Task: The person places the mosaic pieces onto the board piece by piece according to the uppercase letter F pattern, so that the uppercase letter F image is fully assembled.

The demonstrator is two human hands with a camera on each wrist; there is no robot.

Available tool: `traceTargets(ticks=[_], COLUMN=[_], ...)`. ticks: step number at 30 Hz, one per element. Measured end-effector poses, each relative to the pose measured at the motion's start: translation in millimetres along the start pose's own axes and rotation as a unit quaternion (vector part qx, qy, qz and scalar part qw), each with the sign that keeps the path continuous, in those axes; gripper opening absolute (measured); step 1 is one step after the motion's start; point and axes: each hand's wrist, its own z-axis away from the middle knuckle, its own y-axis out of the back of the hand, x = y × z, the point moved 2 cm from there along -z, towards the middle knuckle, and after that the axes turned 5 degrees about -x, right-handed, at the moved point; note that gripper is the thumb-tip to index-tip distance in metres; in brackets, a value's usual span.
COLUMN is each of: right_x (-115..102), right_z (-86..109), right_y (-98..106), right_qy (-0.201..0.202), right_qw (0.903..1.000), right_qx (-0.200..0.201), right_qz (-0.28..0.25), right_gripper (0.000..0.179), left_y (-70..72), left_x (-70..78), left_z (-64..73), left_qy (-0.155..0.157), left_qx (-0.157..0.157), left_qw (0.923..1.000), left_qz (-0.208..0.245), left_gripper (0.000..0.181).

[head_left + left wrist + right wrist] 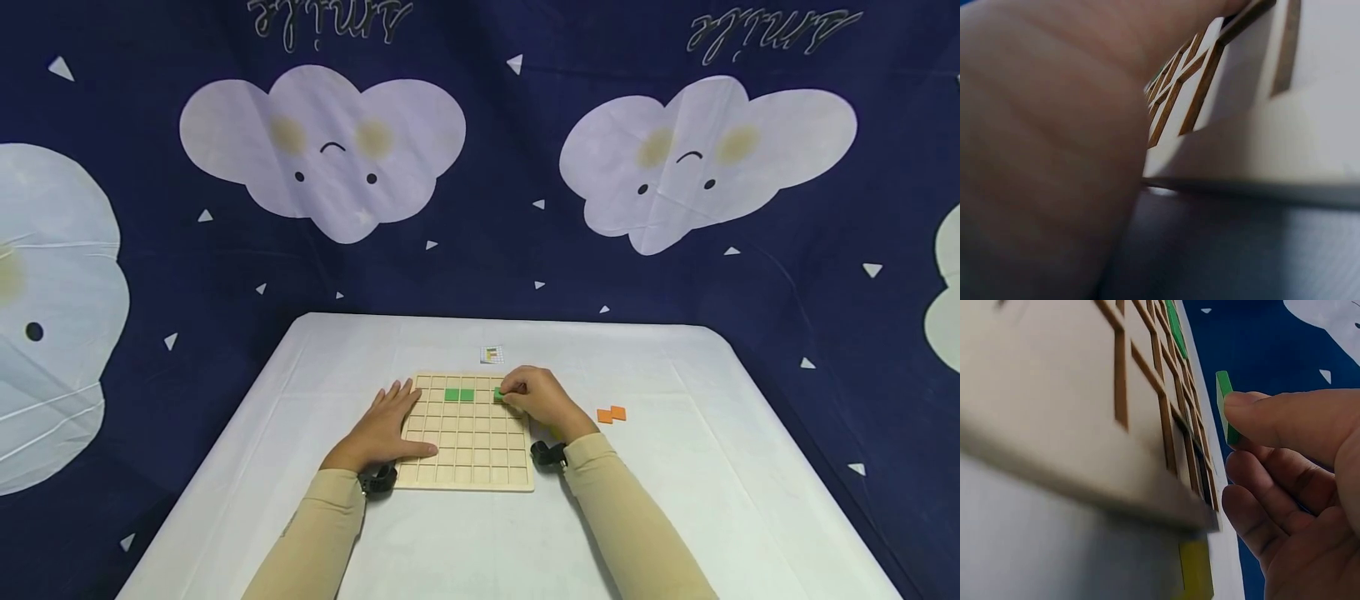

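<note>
A square wooden grid board [465,479] lies on the table, with two green tiles [459,395] side by side in its second row from the far edge. My left hand [384,429] rests on the board's left side, fingers spread and thumb stretched over the near-left squares. Over the far right part of the grid, my right hand [538,398] pinches another green tile [1230,419] between thumb and fingers. In the right wrist view that tile is held above the board, apart from it. The left wrist view shows mostly skin and the board's edge.
Two orange tiles [611,414] lie on the white table [675,517] to the right of the board. Something yellow [1196,569] lies beside the board near my right wrist. A small printed card [492,355] sits beyond the far edge. A dark blue cloth [495,275] hangs behind.
</note>
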Motion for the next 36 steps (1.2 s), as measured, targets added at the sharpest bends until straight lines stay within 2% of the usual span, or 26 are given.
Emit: traceTargets(ticks=[4, 11, 31, 36], right_x=[-1.9, -7.2, -12.0, -12.1], right_z=[-5.3, -12.8, -22.5, -21.6], right_y=[-4.0, -11.5, -22.1, -23.3], right_qy=[0.003, 0.024, -0.001, -0.012], right_qw=[0.9999, 0.9993, 0.9985, 0.9989], right_qx=[-0.007, -0.027, -0.037, -0.033], right_qz=[-0.015, 0.009, 0.04, 0.032], right_gripper=[0.011, 0.01, 0.012, 0.016], left_y=[0.0, -2.5, -2.3, -1.5], left_x=[-0.2, -2.8, -1.8, -1.1], left_z=[0.3, -0.9, -1.3, -0.6], left_qy=[-0.002, 0.003, 0.01, 0.005], left_qx=[0.002, 0.002, 0.002, 0.004], left_qw=[1.0, 1.0, 0.9999, 1.0], left_qz=[0.005, 0.001, 0.004, 0.002], left_gripper=[0.123, 0.124, 0.124, 0.124])
